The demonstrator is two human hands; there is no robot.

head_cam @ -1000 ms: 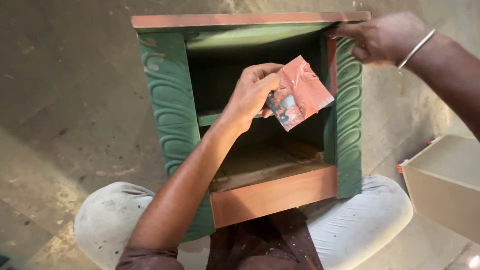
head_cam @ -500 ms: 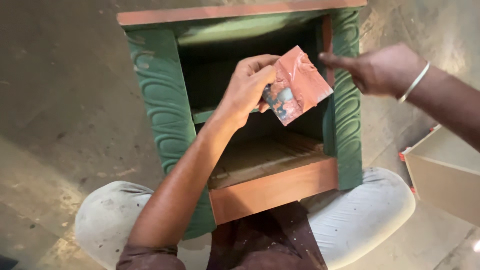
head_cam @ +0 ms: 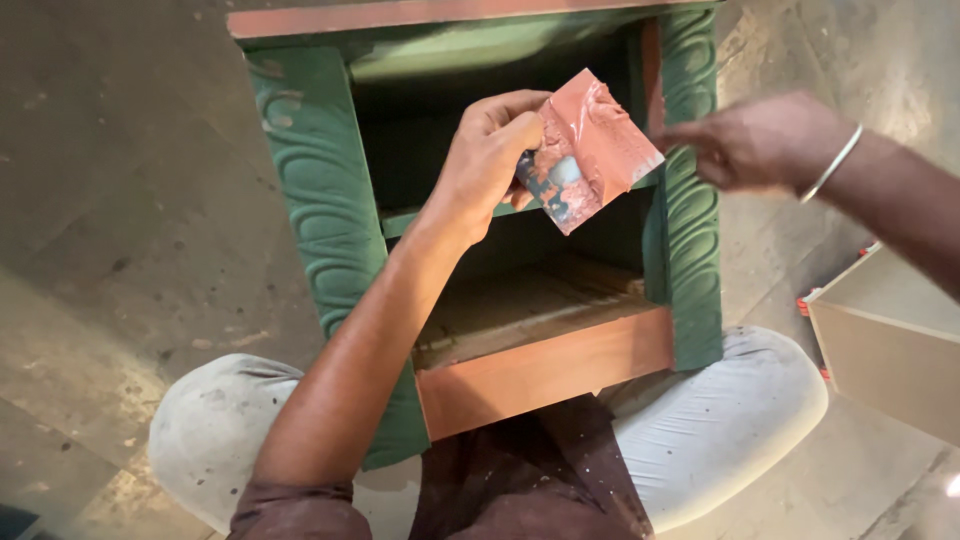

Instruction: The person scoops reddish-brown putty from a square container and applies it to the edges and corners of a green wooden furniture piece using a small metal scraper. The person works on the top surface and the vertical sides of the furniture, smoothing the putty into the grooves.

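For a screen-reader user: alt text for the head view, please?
The left hand pinches a paint-smeared reddish scraper card before a green carved cabinet with orange trim, held between the knees. The right hand, open, hovers by its right post.

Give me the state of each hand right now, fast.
Left hand: closed, grip on a reddish paint-smeared sheet.
Right hand: holds nothing visible, fingers loosely extended beside the green carved cabinet; blurred.

Cabinet (head_cam: 330,230) opening stood free below shelf (head_cam: 400,220); left hand (head_cam: 490,160) with paint-smeared sheet (head_cam: 595,145) blocked upper part; right hand (head_cam: 760,140) hovered beside right post (head_cam: 690,200).
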